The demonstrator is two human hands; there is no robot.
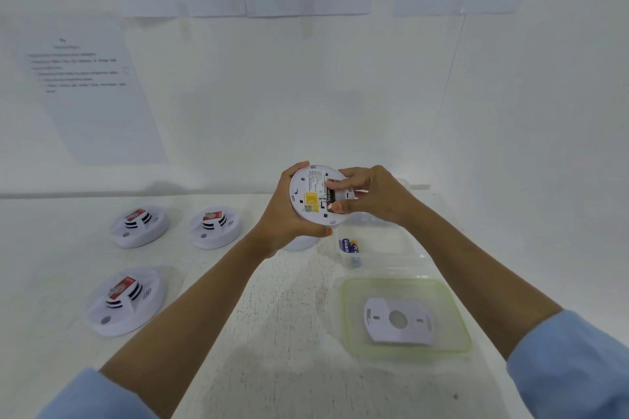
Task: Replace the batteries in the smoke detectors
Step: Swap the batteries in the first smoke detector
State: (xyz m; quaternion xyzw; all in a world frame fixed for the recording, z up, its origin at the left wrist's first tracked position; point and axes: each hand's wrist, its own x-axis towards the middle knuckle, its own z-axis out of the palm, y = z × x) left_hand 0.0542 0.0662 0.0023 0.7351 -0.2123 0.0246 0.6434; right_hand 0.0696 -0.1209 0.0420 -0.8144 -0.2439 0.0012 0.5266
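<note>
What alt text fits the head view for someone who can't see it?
The left hand holds a detector, back showing, over a white table while the right hand pinches the battery in its bay. Three more detectors lie at left; spare batteries and a plate in a green-rimmed tray lie at right.

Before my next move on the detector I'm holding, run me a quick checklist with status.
1. left hand grips held detector, back toward camera: ok.
2. right hand pinches battery at the open bay: ok.
3. Polarity and seating of that battery: cannot tell.
4. spare batteries in clear container nearby: ok.
5. mounting plate parked in green-rimmed tray: ok.
</note>
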